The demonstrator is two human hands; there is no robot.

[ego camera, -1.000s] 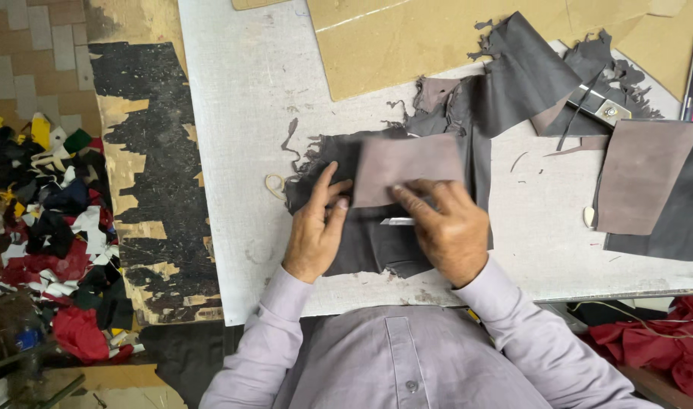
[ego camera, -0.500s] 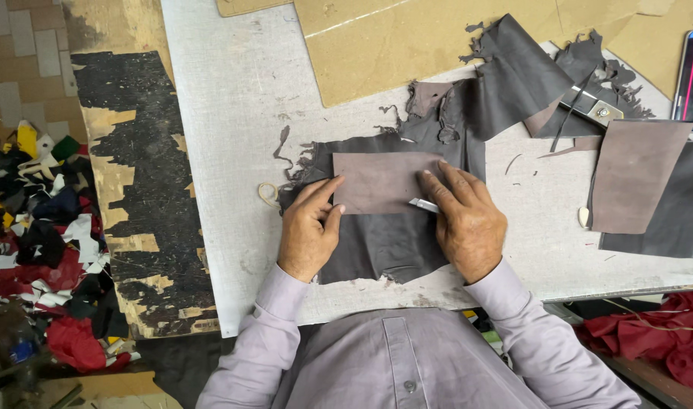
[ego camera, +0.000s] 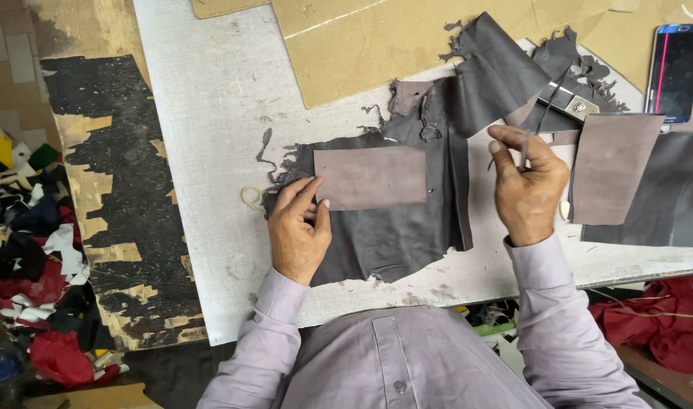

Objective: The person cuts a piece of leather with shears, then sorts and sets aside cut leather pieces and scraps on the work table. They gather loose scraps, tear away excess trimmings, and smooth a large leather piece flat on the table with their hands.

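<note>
Left hand [ego camera: 299, 231] flat, fingers spread loose, fingertips pressing the near-left corner of the brown rectangular piece [ego camera: 370, 178]; nothing gripped, just pinning it down. Right hand [ego camera: 524, 185] lifted off the table, thumb and fingers pinched on a thin dark strip [ego camera: 527, 144], too small to tell what exactly

Near edge: lilac shirt sleeves, table [ego camera: 202, 151] edge with pale woven cover. Red cloth [ego camera: 664, 322] bunched below the table at near right, colourful fabric scraps [ego camera: 24, 250] heaped on the floor at left

Mid table: brown piece lies flat on the dark grey leather sheet [ego camera: 399, 227], sitting on its far half, edges roughly square to the table. Sheet's left edge is ragged with trimmed slivers; small pale loop [ego camera: 251, 198] just left of it. Right of the right hand, a second brown rectangle [ego camera: 611, 170] overlaps another dark grey piece [ego camera: 657, 189]

Far: more dark leather offcuts [ego camera: 498, 64] piled up, a metal tool [ego camera: 570, 102] partly buried in them, tan cardboard sheets [ego camera: 377, 45] behind, phone [ego camera: 674, 68] at far right, face up, touching the offcuts' edge
</note>
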